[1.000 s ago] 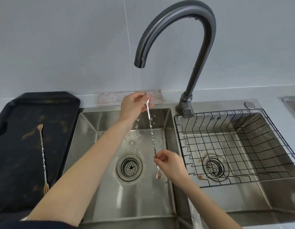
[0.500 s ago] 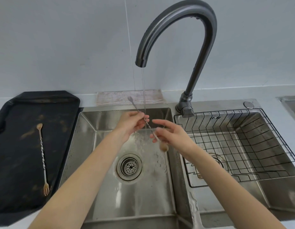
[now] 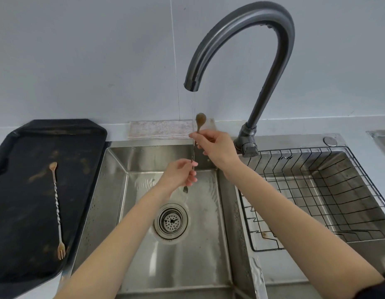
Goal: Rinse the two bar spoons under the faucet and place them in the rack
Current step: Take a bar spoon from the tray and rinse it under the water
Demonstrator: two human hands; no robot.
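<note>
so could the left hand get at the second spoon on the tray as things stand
Probably not right away: the left hand is pinching the spoon under the faucet. The path looks free, though; the second spoon lies uncovered on the tray, on that hand's side.

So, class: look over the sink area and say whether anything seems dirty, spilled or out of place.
The black tray on the left carries brownish smears around the second bar spoon, which lies on it unrinsed. The held bar spoon shows a brown-tinted bowl beside the stream. A rusty-looking stain sits under the wire rack near its front left corner.
</note>
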